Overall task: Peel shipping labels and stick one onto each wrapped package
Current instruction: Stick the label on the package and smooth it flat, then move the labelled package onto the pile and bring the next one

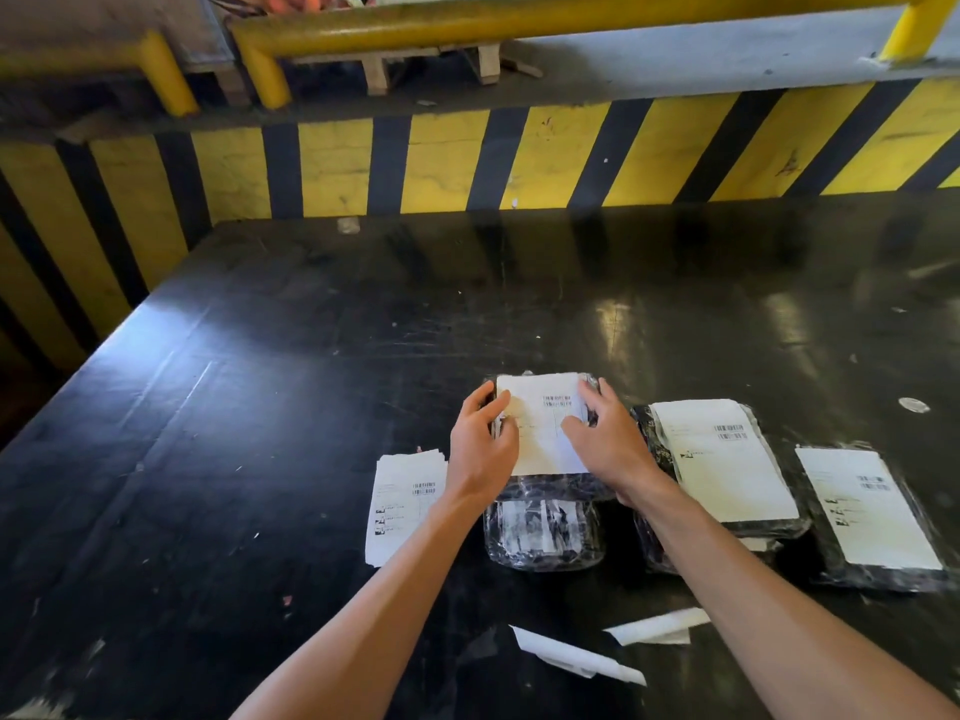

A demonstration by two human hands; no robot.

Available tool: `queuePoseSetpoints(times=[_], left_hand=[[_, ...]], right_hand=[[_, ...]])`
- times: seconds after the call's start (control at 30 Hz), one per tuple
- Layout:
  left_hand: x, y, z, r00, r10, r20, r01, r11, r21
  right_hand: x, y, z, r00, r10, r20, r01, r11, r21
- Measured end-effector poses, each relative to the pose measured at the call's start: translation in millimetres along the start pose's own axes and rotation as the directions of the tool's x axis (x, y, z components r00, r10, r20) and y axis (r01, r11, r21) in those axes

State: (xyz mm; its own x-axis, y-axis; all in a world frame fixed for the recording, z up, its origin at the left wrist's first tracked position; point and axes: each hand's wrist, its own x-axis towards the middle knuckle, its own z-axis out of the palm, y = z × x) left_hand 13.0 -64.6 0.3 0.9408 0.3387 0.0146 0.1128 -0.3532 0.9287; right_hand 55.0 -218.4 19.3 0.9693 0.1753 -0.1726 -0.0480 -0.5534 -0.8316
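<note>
Currently smoothing label [540, 423] | package [545, 491] lay mid-tabletop [260, 381], long axis running away from the person | left hand [480, 444] and right hand [608, 444] flat-fingered, pressing label's sides, equally near | label stack [400, 506] just left of package

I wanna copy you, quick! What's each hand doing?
Left hand: open, fingers pressing the label onto the package.
Right hand: open, fingers flat on the same label.
</note>
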Motion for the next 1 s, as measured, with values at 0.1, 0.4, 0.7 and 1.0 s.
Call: queuePoseSetpoints(times=[0.1,0.4,0.7,1.0], left_hand=[[0.0,12.2,1.0,0.992,0.103,-0.074,-0.106,0.994,-0.026],[-11.4,34.5,8.9,0.921,0.332,-0.203,-0.354,0.932,-0.079],[-45.5,63.9,79.6,0.943,0.327,-0.058,-0.331,0.909,-0.253],[-67.4,115.2,237.3,0.952,0.306,0.011,-0.295,0.925,-0.241]], right_hand=[[-2.0,-7.0,-10.0,0.993,-0.106,-0.051,0.107,0.994,0.015],[-32.9,-2.5,-39.2,0.94,-0.288,-0.182,0.322,0.924,0.204],[-70.2,42.0,-105.3,0.932,-0.223,-0.286,0.296,0.924,0.242],[-68.6,134.4,-239.6,0.927,-0.156,-0.34,0.228,0.957,0.181]])
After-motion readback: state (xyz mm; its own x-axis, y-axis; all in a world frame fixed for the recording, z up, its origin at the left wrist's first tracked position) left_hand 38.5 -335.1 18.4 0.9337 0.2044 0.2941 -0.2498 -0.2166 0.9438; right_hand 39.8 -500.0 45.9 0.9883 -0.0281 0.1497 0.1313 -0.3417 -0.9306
